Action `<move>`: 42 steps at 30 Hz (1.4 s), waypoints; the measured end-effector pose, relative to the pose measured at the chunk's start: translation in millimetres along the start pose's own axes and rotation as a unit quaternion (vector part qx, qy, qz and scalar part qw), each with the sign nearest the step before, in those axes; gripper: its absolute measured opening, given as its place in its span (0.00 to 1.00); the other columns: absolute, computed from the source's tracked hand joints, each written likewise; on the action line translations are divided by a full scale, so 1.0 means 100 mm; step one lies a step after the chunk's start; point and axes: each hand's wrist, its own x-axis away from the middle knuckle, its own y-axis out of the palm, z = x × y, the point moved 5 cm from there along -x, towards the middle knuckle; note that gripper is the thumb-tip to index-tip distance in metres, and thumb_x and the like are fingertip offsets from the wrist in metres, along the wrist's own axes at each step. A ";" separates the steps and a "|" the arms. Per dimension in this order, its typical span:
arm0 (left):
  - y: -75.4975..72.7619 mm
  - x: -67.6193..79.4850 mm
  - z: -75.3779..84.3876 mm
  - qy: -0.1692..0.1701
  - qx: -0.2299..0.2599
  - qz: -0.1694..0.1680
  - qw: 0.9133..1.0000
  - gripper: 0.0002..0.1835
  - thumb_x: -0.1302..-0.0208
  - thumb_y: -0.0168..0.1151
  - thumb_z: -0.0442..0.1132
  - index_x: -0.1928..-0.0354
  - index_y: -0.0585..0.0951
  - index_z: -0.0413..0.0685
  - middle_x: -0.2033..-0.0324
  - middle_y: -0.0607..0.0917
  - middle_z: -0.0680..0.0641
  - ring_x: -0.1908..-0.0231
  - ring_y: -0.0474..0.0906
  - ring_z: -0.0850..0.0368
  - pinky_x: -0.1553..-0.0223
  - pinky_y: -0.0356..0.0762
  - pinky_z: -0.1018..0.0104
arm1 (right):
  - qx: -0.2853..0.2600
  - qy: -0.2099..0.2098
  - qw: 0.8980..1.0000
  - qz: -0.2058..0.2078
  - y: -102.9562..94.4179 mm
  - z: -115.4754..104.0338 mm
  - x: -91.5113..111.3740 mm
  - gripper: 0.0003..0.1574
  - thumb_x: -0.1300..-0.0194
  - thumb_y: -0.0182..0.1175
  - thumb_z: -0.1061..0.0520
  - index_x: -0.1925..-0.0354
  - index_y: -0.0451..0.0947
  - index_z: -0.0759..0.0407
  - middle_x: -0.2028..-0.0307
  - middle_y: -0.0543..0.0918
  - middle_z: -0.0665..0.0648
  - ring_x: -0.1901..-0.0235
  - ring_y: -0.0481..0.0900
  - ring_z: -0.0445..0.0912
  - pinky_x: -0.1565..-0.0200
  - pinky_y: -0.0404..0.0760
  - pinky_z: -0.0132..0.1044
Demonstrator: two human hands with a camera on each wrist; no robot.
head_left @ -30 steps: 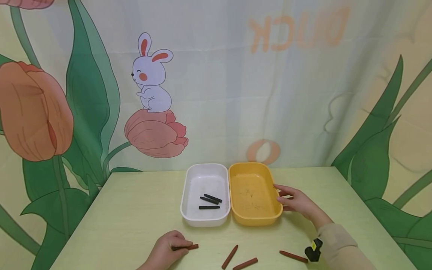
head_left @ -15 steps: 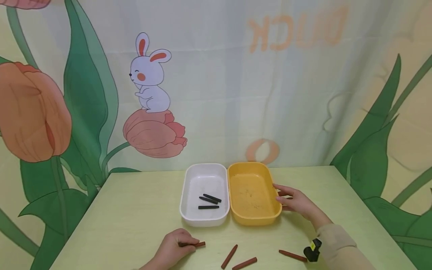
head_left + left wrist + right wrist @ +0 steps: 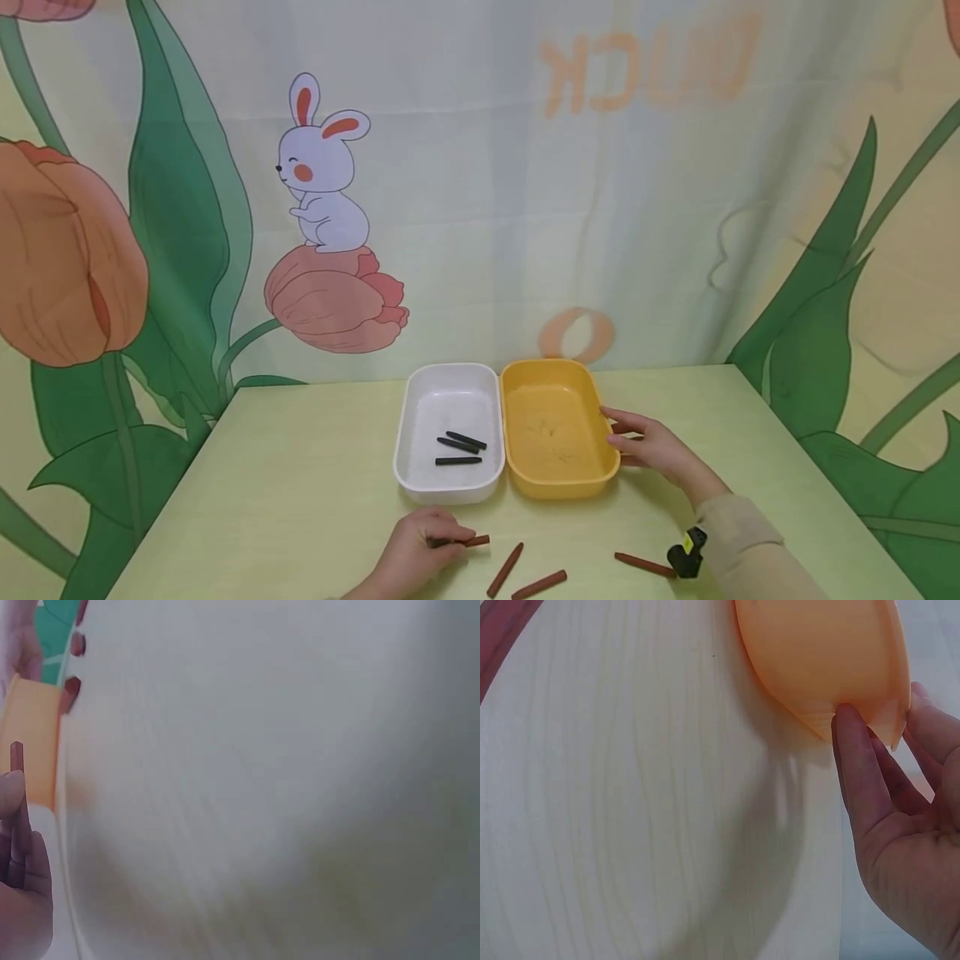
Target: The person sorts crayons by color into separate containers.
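Note:
My left hand (image 3: 420, 550) pinches a reddish-brown crayon (image 3: 477, 541) between thumb and fingers, just in front of the white tray (image 3: 450, 496). A dark length lies behind it at my fingers; I cannot tell if it is a second crayon or shadow. The crayon (image 3: 17, 755) also shows upright in the left wrist view. My right hand (image 3: 660, 450) touches the right side of the yellow tray (image 3: 562, 490), fingers fairly straight against its outer wall (image 3: 817, 660). Several black crayons (image 3: 458, 461) lie in the white tray. The yellow tray holds only faint marks.
Loose reddish-brown crayons lie at the table's front: one tilted (image 3: 505, 570), one beside it (image 3: 539, 585), and one (image 3: 643, 565) near the black wrist camera (image 3: 686, 552). The trays stand side by side near the back edge, before a printed curtain (image 3: 465, 208).
My left hand has moved to the right with the crayon, toward the loose crayons. The right hand stays against the yellow tray. The whole view has shifted slightly.

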 end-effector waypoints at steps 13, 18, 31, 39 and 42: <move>0.19 -0.22 0.28 0.026 0.003 0.010 1.000 0.08 0.46 0.73 0.29 0.62 0.90 0.42 0.68 0.85 0.53 0.66 0.77 0.63 0.66 0.78 0.70 | 0.002 0.001 1.000 0.000 0.00 -0.02 0.01 0.36 0.28 0.59 0.58 0.27 0.60 0.62 0.41 0.69 0.71 0.49 0.78 0.57 0.52 0.84 0.45; 0.26 -0.34 0.39 0.014 -0.013 0.020 1.000 0.08 0.46 0.74 0.30 0.62 0.91 0.46 0.69 0.84 0.55 0.67 0.77 0.65 0.67 0.77 0.72 | 0.005 0.000 1.000 0.002 0.00 -0.01 0.01 0.37 0.28 0.59 0.57 0.26 0.60 0.61 0.40 0.69 0.71 0.49 0.78 0.57 0.52 0.83 0.44; 0.43 -0.62 0.57 0.020 0.003 0.052 0.998 0.09 0.46 0.74 0.30 0.63 0.91 0.47 0.70 0.82 0.54 0.68 0.76 0.64 0.68 0.77 0.73 | 0.000 -0.006 1.000 0.003 0.02 0.02 0.00 0.36 0.28 0.59 0.58 0.26 0.60 0.61 0.40 0.68 0.71 0.49 0.77 0.56 0.52 0.83 0.45; 0.52 -0.77 0.58 0.007 0.001 0.049 0.999 0.09 0.45 0.73 0.30 0.62 0.91 0.47 0.70 0.81 0.55 0.68 0.75 0.65 0.67 0.78 0.72 | 0.002 -0.007 1.000 0.006 0.01 0.04 -0.01 0.36 0.28 0.59 0.58 0.26 0.60 0.62 0.41 0.69 0.71 0.50 0.78 0.56 0.52 0.83 0.45; 0.55 -0.82 0.59 0.002 -0.010 0.046 0.999 0.08 0.44 0.72 0.30 0.62 0.91 0.48 0.69 0.81 0.56 0.68 0.75 0.65 0.67 0.77 0.72 | 0.007 -0.005 1.000 0.008 0.00 0.06 -0.02 0.36 0.28 0.59 0.58 0.27 0.61 0.60 0.41 0.70 0.70 0.50 0.78 0.55 0.52 0.83 0.45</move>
